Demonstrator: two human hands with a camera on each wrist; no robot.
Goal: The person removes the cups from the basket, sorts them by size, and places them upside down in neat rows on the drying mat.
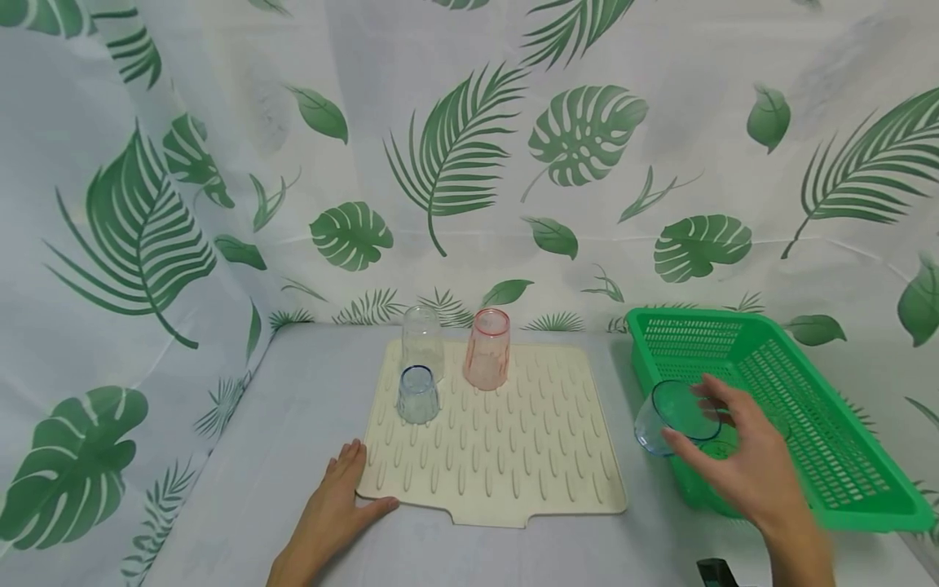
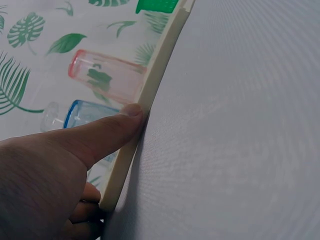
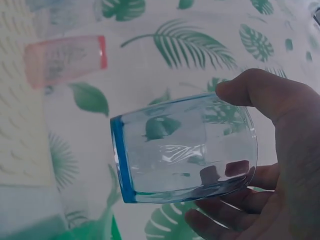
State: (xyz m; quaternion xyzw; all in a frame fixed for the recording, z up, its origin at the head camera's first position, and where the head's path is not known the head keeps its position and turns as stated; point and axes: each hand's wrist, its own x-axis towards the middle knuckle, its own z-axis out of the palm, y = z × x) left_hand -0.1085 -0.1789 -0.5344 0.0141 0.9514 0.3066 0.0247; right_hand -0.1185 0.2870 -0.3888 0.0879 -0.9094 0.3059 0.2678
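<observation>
My right hand (image 1: pixel 748 465) holds a clear, blue-tinted drinking glass (image 3: pixel 170 145) between thumb and fingers. The glass is tilted and in the air beside the near left part of the green basket (image 1: pixel 869 473). My left hand (image 1: pixel 330 497) rests at the front left corner of a cream drying mat (image 1: pixel 513 456), thumb along the front edge and fingers by the left edge. On the mat's far left part stand a small blue-rimmed glass (image 1: pixel 418 399), a tall clear glass (image 1: pixel 421 338) behind it, and a pink glass (image 1: pixel 487 355) to their right.
Inside the basket, faint see-through outlines show behind my right hand; what they are is hard to tell. A leaf-patterned curtain (image 1: pixel 455 244) hangs behind the white table (image 1: pixel 242 481). A small black object (image 1: pixel 715 572) shows at the bottom edge.
</observation>
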